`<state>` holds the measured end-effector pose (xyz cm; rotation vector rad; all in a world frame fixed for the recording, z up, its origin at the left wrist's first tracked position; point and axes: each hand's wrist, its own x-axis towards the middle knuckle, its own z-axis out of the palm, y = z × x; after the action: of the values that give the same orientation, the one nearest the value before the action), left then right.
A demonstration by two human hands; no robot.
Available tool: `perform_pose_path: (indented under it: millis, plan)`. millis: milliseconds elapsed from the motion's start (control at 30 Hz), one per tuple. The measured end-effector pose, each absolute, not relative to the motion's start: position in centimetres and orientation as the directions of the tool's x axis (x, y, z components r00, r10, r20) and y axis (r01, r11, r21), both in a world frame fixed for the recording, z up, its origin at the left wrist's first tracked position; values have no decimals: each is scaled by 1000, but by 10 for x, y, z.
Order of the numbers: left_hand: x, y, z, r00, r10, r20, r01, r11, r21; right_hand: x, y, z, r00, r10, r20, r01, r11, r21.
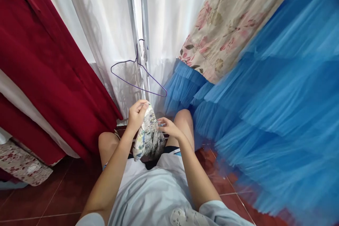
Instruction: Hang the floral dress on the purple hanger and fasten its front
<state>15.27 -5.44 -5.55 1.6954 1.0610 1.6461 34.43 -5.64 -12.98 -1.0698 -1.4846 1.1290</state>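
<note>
A patterned cloth garment (149, 137), pale with grey, yellow and blue print, hangs down between my knees. My left hand (137, 114) pinches its upper edge between thumb and fingers. Beside its right edge is my right hand (168, 127), fingers apart and partly curled; whether a fingertip touches the fabric is hard to make out. Just above both hands, a purple wire hanger (139, 77) hangs tilted with nothing on it. Its hook sits at a grey metal upright (144, 24).
Red curtains (53, 67) hang at left, white curtains (169, 14) behind the hanger. At right hang a floral cloth (219, 31) and layered blue tulle (278, 95), close to my right knee. Red floor tiles (63, 194) lie below.
</note>
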Motion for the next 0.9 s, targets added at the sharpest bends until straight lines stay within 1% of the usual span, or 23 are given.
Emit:
perform_pose_path:
  millis: [67, 100, 133, 167, 267, 367, 400, 467, 533, 600, 633, 667, 733, 800, 867, 900]
  plan:
    - [168, -64, -39, 39, 822, 569, 194, -564, 802, 338, -65, -98, -402, 895, 196, 27, 225, -974]
    - [173, -67, -33, 71, 816, 573, 205, -574, 792, 335, -70, -83, -487, 849, 203, -17, 224, -975]
    - [176, -69, -28, 89, 816, 571, 208, -576, 791, 331, -76, -70, -530, 820, 218, -58, 222, -973]
    - [177, -70, -26, 106, 826, 554, 195, -564, 802, 328, -82, -59, -531, 814, 236, -89, 223, -971]
    - [174, -75, -33, 206, 884, 421, 62, -441, 895, 328, -98, -38, -412, 856, 311, -98, 298, -950]
    - [169, -86, -56, 395, 877, 273, -75, -265, 961, 342, -98, -25, -217, 877, 429, 12, 441, -897]
    - [168, -90, -64, 475, 851, 225, -89, -209, 974, 349, -93, -21, -148, 866, 478, 57, 490, -870]
    - [167, -98, -77, 617, 773, 152, -71, -137, 988, 364, -75, -11, -18, 809, 588, 122, 585, -802]
    - [166, -102, -85, 678, 722, 138, -48, -144, 988, 377, -50, 2, 103, 717, 690, 144, 675, -723]
    - [167, -101, -88, 633, 750, 194, -78, -188, 979, 385, -26, 18, 157, 633, 758, 150, 744, -651]
    - [168, -97, -87, 586, 778, 228, -105, -207, 973, 386, -16, 27, 142, 605, 784, 156, 768, -621]
    - [169, -91, -87, 529, 808, 260, -135, -223, 965, 385, -9, 37, 94, 589, 803, 165, 786, -596]
    - [174, -78, -85, 406, 858, 315, -172, -267, 948, 377, -4, 55, -63, 574, 817, 183, 811, -556]
    - [182, -65, -84, 318, 882, 349, -165, -311, 936, 366, -8, 70, -218, 555, 803, 190, 831, -523]
    - [192, -59, -87, 300, 887, 350, -150, -319, 936, 357, -16, 80, -332, 531, 780, 191, 847, -495]
    - [197, -59, -89, 311, 886, 344, -147, -313, 938, 355, -19, 83, -361, 518, 775, 193, 855, -482]
